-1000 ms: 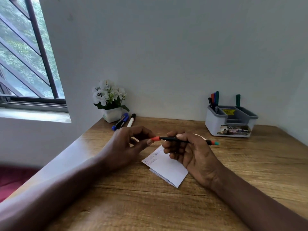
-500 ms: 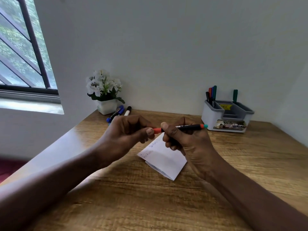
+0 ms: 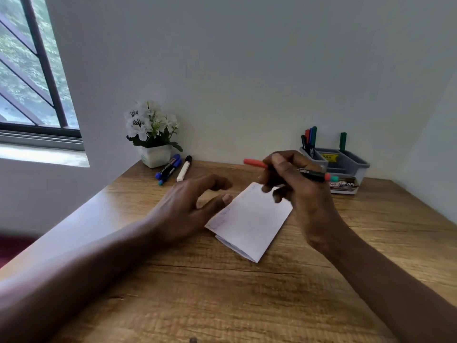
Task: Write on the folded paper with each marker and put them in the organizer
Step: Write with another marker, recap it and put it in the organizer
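Marker (image 3: 312, 174) pinched in right hand (image 3: 296, 191), capped; left hand (image 3: 190, 206) loose-open, empty, by paper (image 3: 249, 219). Suggest swinging it tail-down into organizer (image 3: 346, 167), clear of parked pens

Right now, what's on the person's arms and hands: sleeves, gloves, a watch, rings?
Nothing that shows. The left hand and right hand are bare, with no gloves, and no rings visible. Both forearms are uncovered down to the frame's edge, with no sleeve, watch or band in view.

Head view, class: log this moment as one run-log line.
right hand: holds red-capped marker, cap on | left hand: open, empty, beside folded paper | organizer: markers standing inside
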The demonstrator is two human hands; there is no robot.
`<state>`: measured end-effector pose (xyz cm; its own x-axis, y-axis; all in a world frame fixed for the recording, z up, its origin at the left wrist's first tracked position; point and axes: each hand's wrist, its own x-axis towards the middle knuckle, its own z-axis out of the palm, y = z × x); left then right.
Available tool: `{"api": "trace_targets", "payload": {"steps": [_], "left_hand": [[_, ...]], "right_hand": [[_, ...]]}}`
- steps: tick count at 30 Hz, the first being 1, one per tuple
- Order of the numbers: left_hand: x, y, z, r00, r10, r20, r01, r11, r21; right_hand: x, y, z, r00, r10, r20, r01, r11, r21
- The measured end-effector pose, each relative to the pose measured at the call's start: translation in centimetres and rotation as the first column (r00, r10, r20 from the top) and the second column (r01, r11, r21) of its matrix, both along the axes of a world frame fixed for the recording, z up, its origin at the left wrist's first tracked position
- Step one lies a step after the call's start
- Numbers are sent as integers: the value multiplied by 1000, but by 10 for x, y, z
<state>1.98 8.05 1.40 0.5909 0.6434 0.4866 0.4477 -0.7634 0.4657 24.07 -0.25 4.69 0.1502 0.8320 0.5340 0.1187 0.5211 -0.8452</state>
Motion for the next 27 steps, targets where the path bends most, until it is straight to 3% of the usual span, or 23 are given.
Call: {"api": "trace_targets", "payload": {"steps": [3,6,9,12,17,20,27], "left_hand": [[-4,9,-2,984,44,-175,-42,999,17],[-5,17,-3,961,64,-269,-59,998,28],[-3,21,-4,928,74,-366,-78,997,2],[1,25,-6,902,49,-429,-74,996,-42],[2,31,-7,900,18,-435,-52,996,-66],[3,35,-8,900,25,-436,-48,998,-42],[5,37,-9,894,17,-447,-43,998,-49]], "right_hand": [[17,2,0,999,-46,0,46,998,-38],[28,7,-2,994,-62,-95,47,988,-148],[36,12,-3,968,-252,-11,249,961,-124],[50,14,-2,864,-482,142,482,875,40],[84,20,16,709,-694,127,670,718,189],[109,31,32,658,-737,153,710,676,198],[171,63,77,420,-858,296,824,497,271]]}}
